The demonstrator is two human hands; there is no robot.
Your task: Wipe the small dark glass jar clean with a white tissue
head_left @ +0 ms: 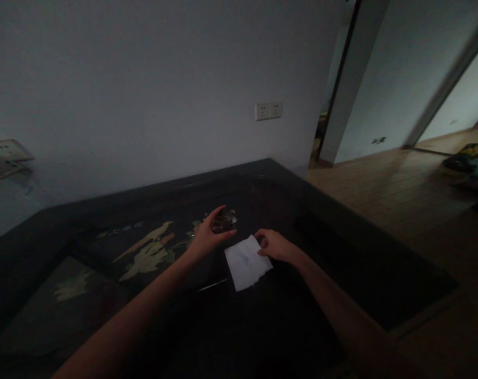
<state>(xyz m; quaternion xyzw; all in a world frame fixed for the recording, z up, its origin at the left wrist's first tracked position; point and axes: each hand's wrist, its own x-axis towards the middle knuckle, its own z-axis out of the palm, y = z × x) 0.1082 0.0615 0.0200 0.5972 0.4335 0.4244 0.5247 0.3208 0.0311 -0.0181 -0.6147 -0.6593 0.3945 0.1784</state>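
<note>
at the middle of the dark glossy desk [321, 221], well in from its far right corner, we had both hands in use. our left hand [206, 237] grasped a clear, glassy object [224, 221], with the thumb along its near side and the fingers round its far side; that spread, we judged, suited a smooth, bulky shape that might otherwise slip. we could not tell whether its base touched the desk or hung just above it, nor whether it was a dish or some other glassware.

our right hand [277, 246] was at a white paper sheet [244, 263], its fingers curled by the side that faced the desk's right edge. it looked like a light pinch, probably taken at the margin so that most of the sheet was left uncovered. the sheet appeared to lie nearly flat between our two hands, slightly creased, with a ragged near edge.

toward the desk's left edge, an inlaid bird-and-flower design [148, 258] decorated the surface. behind the far edge rose a pale wall [163, 95] with a double socket [268, 110], set above the desk's far right corner. beyond the right edge we saw a wooden floor [373, 195].
</note>
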